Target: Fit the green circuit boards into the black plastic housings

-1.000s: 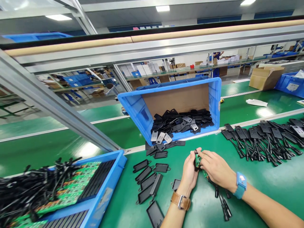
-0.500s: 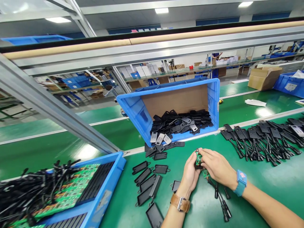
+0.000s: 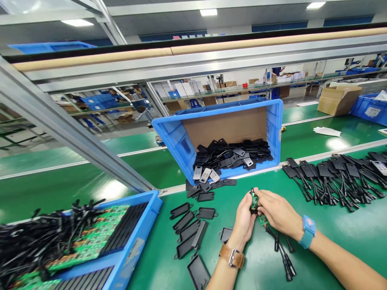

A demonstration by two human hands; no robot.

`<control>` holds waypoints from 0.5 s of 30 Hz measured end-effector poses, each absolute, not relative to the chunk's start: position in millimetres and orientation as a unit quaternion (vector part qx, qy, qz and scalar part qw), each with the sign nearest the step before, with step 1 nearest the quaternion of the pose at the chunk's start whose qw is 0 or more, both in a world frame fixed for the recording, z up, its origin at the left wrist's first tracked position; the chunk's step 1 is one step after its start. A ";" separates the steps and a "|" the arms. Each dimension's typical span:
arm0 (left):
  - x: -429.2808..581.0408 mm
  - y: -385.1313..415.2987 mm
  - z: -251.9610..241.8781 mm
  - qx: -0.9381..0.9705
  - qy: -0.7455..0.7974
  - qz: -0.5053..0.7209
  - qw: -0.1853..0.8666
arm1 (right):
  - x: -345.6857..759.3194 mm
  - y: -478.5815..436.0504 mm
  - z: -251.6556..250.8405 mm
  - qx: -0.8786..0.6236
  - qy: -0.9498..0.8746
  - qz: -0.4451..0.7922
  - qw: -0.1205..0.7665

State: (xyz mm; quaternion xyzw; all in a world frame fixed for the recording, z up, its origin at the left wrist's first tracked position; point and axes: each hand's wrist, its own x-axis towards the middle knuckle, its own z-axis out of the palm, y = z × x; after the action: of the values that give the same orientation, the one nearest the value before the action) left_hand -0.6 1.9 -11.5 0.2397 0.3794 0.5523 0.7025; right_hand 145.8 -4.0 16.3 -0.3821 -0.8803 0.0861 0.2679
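My left hand (image 3: 244,217) is closed around a small black case with a green circuit board (image 3: 254,201) in it, held upright above the green table. The fingers of my right hand (image 3: 276,211) press on the same case from the right. Just below my hands, another green board (image 3: 263,220) with black cables (image 3: 283,257) lies on the table. Open black case halves (image 3: 189,231) are spread to the left of my hands. One more case half (image 3: 225,234) sits beside my left wrist, partly hidden by it.
A tilted blue bin (image 3: 172,141) holds many black covers. Cabled black units (image 3: 323,171) lie in a row at right. At lower left, a blue tray (image 3: 133,249) contains boards and cables. A metal frame post (image 3: 75,133) slants at left; a white glove (image 3: 327,131) lies farther back.
The whole view has shifted slightly, so things appear a little farther right. Both hands keep hold of the case, with only a small change in finger position.
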 end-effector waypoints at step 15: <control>1.9 -0.4 -10.3 0.265 0.400 0.563 0.673 | 142.5 -6.8 11.4 -0.387 -0.895 0.040 0.218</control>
State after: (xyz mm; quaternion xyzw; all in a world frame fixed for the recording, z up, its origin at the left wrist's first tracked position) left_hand 1.9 -0.4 -10.3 0.2651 0.4001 0.5629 0.6729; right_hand 142.5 -6.8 11.4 -0.3865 -0.8953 0.0404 0.2176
